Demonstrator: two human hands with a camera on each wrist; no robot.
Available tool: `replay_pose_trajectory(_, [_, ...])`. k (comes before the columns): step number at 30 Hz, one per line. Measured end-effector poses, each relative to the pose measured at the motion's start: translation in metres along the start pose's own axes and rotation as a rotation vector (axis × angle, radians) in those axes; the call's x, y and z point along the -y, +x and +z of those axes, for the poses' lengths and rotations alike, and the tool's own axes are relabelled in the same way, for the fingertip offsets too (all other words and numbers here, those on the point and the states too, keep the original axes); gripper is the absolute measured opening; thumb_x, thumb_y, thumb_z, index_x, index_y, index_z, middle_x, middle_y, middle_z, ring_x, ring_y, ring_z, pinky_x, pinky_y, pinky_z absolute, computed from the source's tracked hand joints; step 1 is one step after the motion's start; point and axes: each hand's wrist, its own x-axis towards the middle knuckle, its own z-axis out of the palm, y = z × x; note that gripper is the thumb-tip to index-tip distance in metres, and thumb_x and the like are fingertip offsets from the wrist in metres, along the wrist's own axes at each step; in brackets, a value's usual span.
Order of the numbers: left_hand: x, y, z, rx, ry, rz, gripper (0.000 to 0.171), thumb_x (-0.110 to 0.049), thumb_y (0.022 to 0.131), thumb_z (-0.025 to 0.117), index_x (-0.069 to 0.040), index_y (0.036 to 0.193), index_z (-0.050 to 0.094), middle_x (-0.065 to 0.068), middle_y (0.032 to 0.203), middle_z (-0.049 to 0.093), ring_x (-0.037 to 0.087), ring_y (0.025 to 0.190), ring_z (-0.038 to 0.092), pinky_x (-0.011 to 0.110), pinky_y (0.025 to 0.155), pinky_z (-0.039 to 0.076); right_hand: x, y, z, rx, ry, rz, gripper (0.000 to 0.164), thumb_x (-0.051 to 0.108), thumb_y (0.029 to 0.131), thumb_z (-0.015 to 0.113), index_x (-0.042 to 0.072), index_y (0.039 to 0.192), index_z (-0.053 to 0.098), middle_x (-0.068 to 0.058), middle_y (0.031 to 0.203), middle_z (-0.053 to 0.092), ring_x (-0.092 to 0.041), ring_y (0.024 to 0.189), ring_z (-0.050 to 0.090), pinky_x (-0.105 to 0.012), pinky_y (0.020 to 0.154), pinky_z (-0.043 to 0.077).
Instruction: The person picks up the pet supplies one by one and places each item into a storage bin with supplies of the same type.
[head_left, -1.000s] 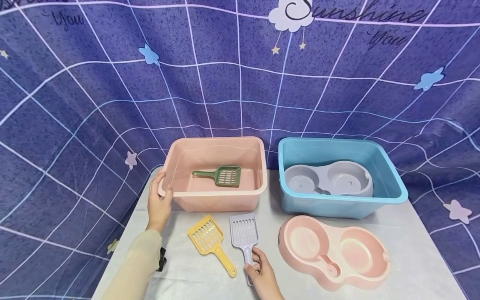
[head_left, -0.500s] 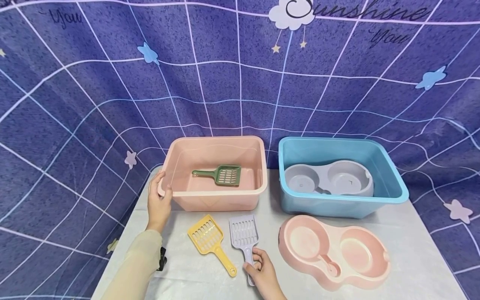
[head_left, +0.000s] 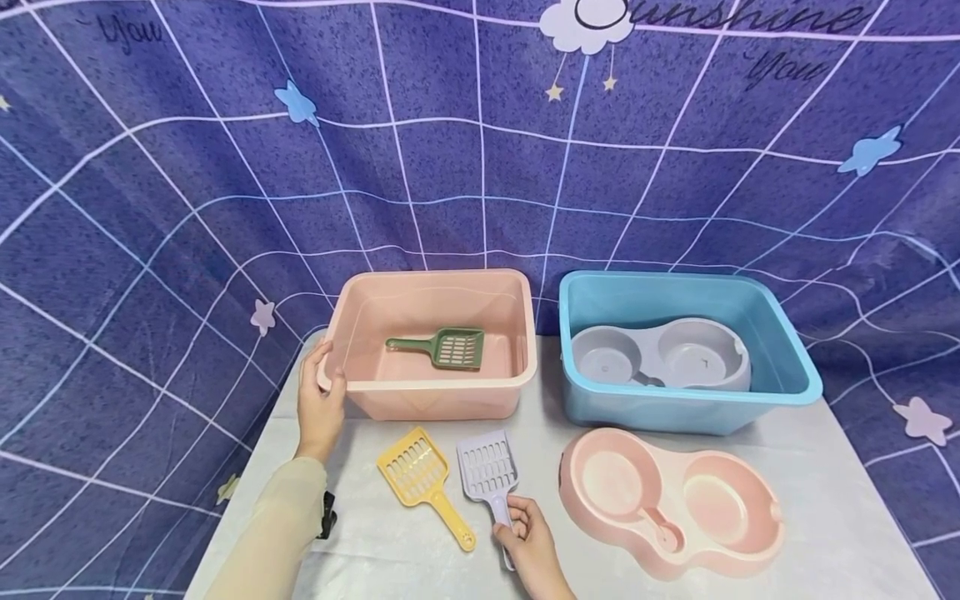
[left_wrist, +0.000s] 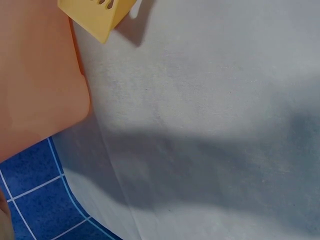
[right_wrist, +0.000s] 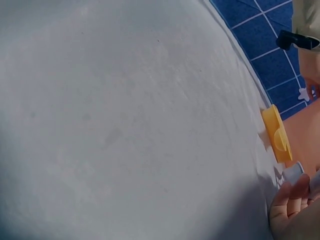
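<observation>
My left hand (head_left: pixel 320 412) grips the left front corner of a pink litter box (head_left: pixel 435 402), with fingers over the rim. Inside that box lies a green litter scoop (head_left: pixel 459 348), handle to the left. In front of it, my right hand (head_left: pixel 528 542) pinches the handle of a lavender litter scoop (head_left: pixel 487 477), whose slotted end points toward the box. A yellow litter scoop (head_left: pixel 431 492) rests on the table just left of the lavender one. The right wrist view catches the right hand's fingers (right_wrist: pixel 297 197) low at the right edge, by the lavender scoop.
At the back right stands a blue litter box (head_left: pixel 667 406) with a grey double pet bowl (head_left: pixel 648 350) in it. A pink double pet bowl (head_left: pixel 667 479) sits before it on the table (head_left: pixel 375 567). A patterned purple-blue cloth (head_left: pixel 450 167) hangs behind.
The lavender scoop has turned slightly, its slotted end leaning a little more to the left, as the right hand shifts on the handle. My left hand keeps its grip on the pink box.
</observation>
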Motion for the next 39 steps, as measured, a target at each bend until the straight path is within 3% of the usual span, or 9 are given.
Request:
replay_pose_trajectory(4, [-0.019, -0.003, -0.001, 0.007, 0.002, -0.005, 0.044, 0.005, 0.092, 0.051, 0.009, 0.135, 0.049, 0.022, 0.15, 0.04, 0.035, 0.142, 0.031, 0.025, 0.116, 0.023, 0.001, 0.0, -0.001, -0.002, 0.016, 0.014, 0.049, -0.004, 0.084, 0.063, -0.011, 0.128, 0.044, -0.009, 0.102, 0.059, -0.004, 0.066, 0.044, -0.015, 0.055, 0.036])
replay_pose_trajectory(7, [-0.023, -0.003, -0.001, 0.009, 0.005, -0.012, 0.044, 0.004, 0.093, 0.05, 0.01, 0.136, 0.048, 0.023, 0.15, 0.039, 0.036, 0.142, 0.03, 0.024, 0.116, 0.023, 0.002, -0.001, -0.002, -0.003, 0.018, 0.018, 0.049, -0.004, 0.084, 0.063, -0.011, 0.129, 0.044, -0.009, 0.102, 0.058, -0.005, 0.067, 0.044, -0.015, 0.055, 0.036])
replay_pose_trajectory(16, [0.008, 0.001, -0.001, -0.009, 0.027, -0.036, 0.047, 0.002, 0.094, 0.054, -0.006, 0.14, 0.052, 0.007, 0.153, 0.042, 0.016, 0.142, 0.033, 0.021, 0.114, 0.026, 0.004, -0.002, -0.003, -0.011, 0.03, 0.019, 0.05, -0.004, 0.084, 0.063, -0.011, 0.129, 0.043, -0.01, 0.104, 0.058, -0.005, 0.068, 0.046, -0.015, 0.055, 0.038])
replay_pose_trajectory(21, [0.012, 0.0, 0.0, -0.004, 0.034, -0.072, 0.048, -0.001, 0.095, 0.054, -0.011, 0.142, 0.052, 0.002, 0.154, 0.041, 0.015, 0.143, 0.031, 0.021, 0.111, 0.028, 0.007, -0.005, -0.006, -0.022, 0.049, 0.004, 0.051, -0.004, 0.083, 0.063, -0.011, 0.13, 0.044, -0.011, 0.106, 0.058, -0.005, 0.068, 0.047, -0.015, 0.056, 0.038])
replay_pose_trajectory(30, [-0.027, -0.004, 0.0, 0.025, -0.047, -0.13, 0.05, 0.004, 0.091, 0.051, 0.004, 0.141, 0.048, 0.014, 0.155, 0.038, 0.026, 0.145, 0.028, 0.023, 0.114, 0.027, 0.015, -0.011, -0.004, -0.008, 0.091, -0.026, 0.05, -0.006, 0.085, 0.062, -0.011, 0.131, 0.043, -0.011, 0.106, 0.058, -0.006, 0.069, 0.048, -0.016, 0.055, 0.039])
replay_pose_trajectory(36, [-0.028, -0.002, -0.004, 0.028, -0.059, -0.149, 0.05, 0.003, 0.091, 0.053, 0.004, 0.141, 0.049, 0.012, 0.155, 0.038, 0.028, 0.143, 0.032, 0.035, 0.114, 0.03, 0.021, -0.015, 0.0, -0.002, 0.091, -0.037, 0.05, -0.006, 0.085, 0.062, -0.011, 0.131, 0.043, -0.011, 0.107, 0.059, -0.006, 0.075, 0.052, -0.016, 0.061, 0.042])
replay_pose_trajectory(39, [-0.017, -0.001, -0.006, 0.032, -0.043, -0.171, 0.05, 0.0, 0.092, 0.057, -0.002, 0.142, 0.05, 0.008, 0.155, 0.038, 0.025, 0.141, 0.036, 0.027, 0.109, 0.036, 0.022, -0.016, 0.0, -0.002, 0.095, -0.041, 0.049, -0.006, 0.085, 0.062, -0.011, 0.13, 0.044, -0.01, 0.105, 0.059, -0.006, 0.075, 0.053, -0.016, 0.063, 0.043])
